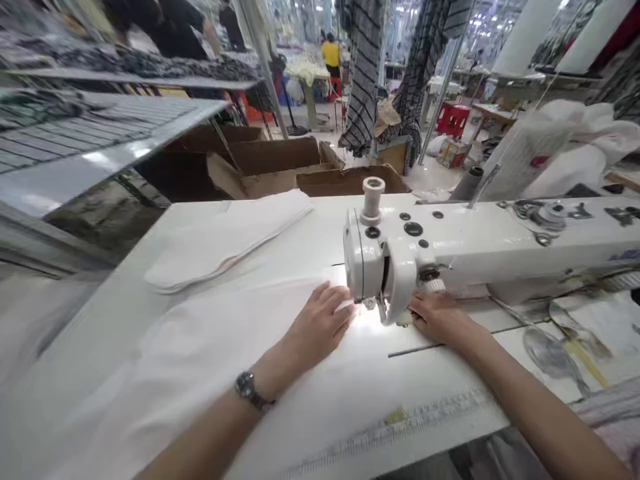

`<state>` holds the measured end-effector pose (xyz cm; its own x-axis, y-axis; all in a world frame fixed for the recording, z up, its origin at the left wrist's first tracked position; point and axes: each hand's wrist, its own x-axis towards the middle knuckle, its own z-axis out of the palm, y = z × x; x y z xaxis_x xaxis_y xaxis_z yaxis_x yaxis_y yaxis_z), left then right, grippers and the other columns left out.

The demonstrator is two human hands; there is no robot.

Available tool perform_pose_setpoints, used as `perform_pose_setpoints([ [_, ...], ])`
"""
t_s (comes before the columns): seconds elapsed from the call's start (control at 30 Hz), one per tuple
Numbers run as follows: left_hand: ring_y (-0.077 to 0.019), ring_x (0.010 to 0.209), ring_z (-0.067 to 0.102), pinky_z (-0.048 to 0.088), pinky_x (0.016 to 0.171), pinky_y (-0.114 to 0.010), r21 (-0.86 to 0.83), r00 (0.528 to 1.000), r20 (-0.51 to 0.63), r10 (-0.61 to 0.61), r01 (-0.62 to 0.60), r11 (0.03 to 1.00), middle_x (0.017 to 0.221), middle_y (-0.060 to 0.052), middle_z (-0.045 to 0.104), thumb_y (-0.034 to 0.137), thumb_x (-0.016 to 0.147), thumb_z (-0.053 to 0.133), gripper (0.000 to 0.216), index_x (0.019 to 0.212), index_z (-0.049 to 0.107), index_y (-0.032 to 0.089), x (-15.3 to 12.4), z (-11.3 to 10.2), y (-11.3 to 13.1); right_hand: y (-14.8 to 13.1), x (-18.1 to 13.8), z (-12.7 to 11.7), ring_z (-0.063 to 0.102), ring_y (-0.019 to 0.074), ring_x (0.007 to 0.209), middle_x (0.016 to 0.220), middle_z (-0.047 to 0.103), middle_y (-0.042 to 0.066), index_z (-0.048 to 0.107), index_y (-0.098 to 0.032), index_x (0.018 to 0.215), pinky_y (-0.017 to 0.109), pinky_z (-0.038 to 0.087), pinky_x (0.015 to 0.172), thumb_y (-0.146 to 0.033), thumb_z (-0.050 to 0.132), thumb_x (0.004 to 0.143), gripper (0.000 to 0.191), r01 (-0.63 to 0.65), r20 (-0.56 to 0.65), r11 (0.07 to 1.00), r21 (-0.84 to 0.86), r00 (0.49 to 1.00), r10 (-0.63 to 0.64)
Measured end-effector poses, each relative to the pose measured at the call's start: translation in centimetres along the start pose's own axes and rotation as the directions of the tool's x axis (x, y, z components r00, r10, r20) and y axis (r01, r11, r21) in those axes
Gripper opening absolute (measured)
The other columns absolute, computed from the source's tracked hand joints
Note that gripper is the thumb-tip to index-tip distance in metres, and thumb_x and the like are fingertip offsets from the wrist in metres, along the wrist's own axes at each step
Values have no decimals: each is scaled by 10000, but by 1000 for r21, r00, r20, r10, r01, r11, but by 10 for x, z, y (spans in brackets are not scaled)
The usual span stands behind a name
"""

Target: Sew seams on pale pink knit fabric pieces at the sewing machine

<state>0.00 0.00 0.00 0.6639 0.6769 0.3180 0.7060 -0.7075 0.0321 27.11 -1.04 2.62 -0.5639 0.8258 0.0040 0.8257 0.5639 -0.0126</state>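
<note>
A white sewing machine (373, 260) stands on the white table, its lamp lighting the needle area. My left hand (323, 320), with a dark watch on the wrist, is closed on white fabric (210, 340) just left of the needle. That fabric spreads over the table to the left and toward me. Right of the needle, under the machine arm, my right hand (443, 321) has curled fingers; their tips are partly hidden by the machine head, and what they hold cannot be made out. Folded white pieces (235, 237) lie at the back left of the table.
A measuring tape (395, 430) runs along the front edge. Scissors (555, 353) lie at the right beneath the machine arm. Cardboard boxes (280, 160) stand behind the table, with a wire rack (100, 127) at left. Striped cloth (365, 73) hangs behind; people work farther back.
</note>
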Motion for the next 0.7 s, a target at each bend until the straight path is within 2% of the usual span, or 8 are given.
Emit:
perform_pose_setpoints([
  [0.07, -274, 1199, 567, 334, 1097, -547, 53, 983, -54, -174, 177, 983, 1201, -135, 665, 306, 998, 333, 366, 1114, 661, 190, -7, 2, 10, -6, -3, -7, 640, 185, 674, 895, 690, 85, 671, -176, 912, 245, 407, 533, -111, 519, 874, 170, -51, 13, 998, -47, 999, 52],
  [0.17, -381, 1331, 430, 301, 1061, -659, 72, 975, -51, -217, 220, 973, 1373, -258, 523, 391, 1003, 313, 492, 1308, 526, 70, -35, -5, 41, -29, -25, -16, 636, 173, 654, 983, 688, 116, 666, -163, 1033, 249, 426, 525, -125, 479, 913, 225, 10, -19, 1000, -28, 1000, -10],
  [0.33, -250, 1424, 328, 158, 1196, -492, -55, 981, 61, 185, -181, 982, 1488, -108, 456, 436, 998, 372, 505, 1418, 416, 158, -91, -36, 77, -92, -98, -10, 693, 180, 804, 1343, 580, 176, 504, -118, 1343, 284, 545, 646, -161, 426, 973, 381, 324, -181, 937, 128, 937, -299],
  [0.4, -224, 1388, 394, 151, 1201, -475, -30, 993, 53, 105, -104, 994, 1432, -92, 527, 320, 1005, 376, 414, 1383, 457, 172, -100, -41, 51, -110, -123, 3, 693, 170, 682, 1357, 557, 196, 521, -81, 1314, 281, 549, 568, -123, 388, 969, 372, 301, -191, 946, 120, 942, -276],
  [0.47, -285, 1345, 450, 243, 1150, -557, 22, 983, 30, -182, 181, 983, 1391, -150, 553, 326, 998, 343, 384, 1288, 537, 165, -104, -40, 9, -120, -142, 16, 670, 153, 561, 1319, 583, 191, 540, -89, 1288, 262, 520, 466, -94, 362, 957, 376, 244, -208, 963, 114, 954, -217],
  [0.53, -400, 1368, 384, 299, 1067, -666, 16, 869, 35, -493, 493, 870, 1422, -237, 484, 492, 951, 351, 467, 1113, 594, 127, -106, -40, -33, -121, -155, 21, 657, 135, 507, 1270, 627, 161, 537, -126, 1297, 231, 490, 408, -78, 349, 947, 400, 200, -246, 970, 140, 956, -162],
  [0.63, -357, 1389, 364, 357, 1074, -583, -211, 842, 200, -502, 537, 817, 1396, -180, 517, 541, 917, 354, 414, 878, 566, 188, -110, -55, -65, -111, -162, 9, 716, 142, 654, 1274, 642, 94, 530, -203, 1320, 212, 546, 496, -139, 397, 961, 388, 135, -211, 953, 271, 974, -78],
  [0.7, -303, 1327, 456, 449, 1020, -465, -357, 849, 269, -454, 526, 772, 1339, -139, 565, 531, 917, 378, 369, 915, 551, 205, -110, -77, -62, -100, -153, -8, 726, 175, 871, 1286, 642, 51, 562, -259, 1284, 250, 593, 660, -230, 460, 966, 335, 88, -157, 927, 365, 987, -32],
])
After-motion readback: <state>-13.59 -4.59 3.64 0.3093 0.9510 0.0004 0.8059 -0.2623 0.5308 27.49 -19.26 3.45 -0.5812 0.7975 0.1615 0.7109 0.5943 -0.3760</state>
